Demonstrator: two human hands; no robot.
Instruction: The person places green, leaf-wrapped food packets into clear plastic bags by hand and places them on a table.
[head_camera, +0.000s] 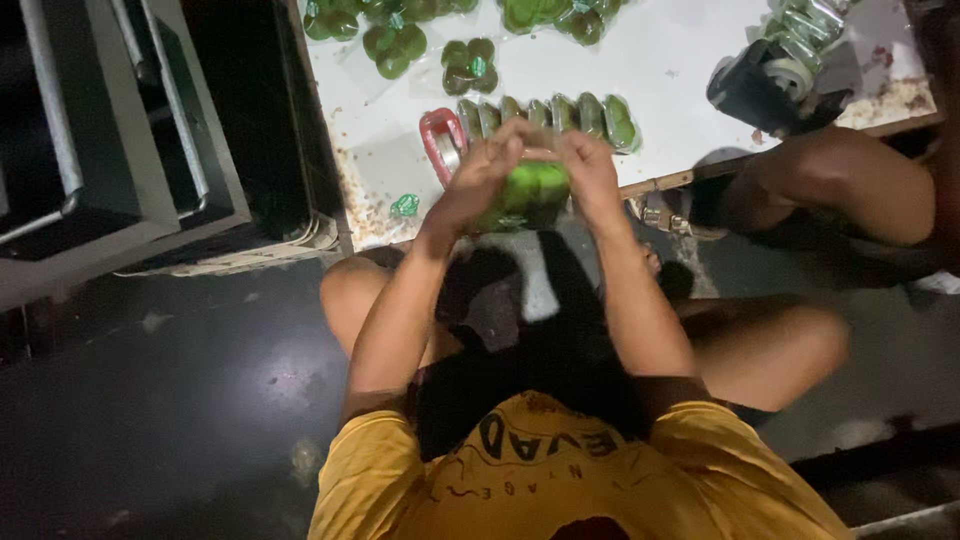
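Note:
My left hand (478, 172) and my right hand (590, 168) meet over a clear packet of round green pieces (532, 190), and both grip its top edge. The packet hangs just in front of the near edge of a low white table (680, 70). Right behind my hands, a row of several filled green packets (560, 113) stands on edge on the table. A red tape dispenser (441, 143) lies beside my left hand.
More green packets (392, 45) lie scattered at the back of the table, and one small green piece (404, 206) at its near corner. Another person's bare leg (850, 180) and a black device (770, 85) are at the right. Grey metal shelving (120, 150) stands at the left.

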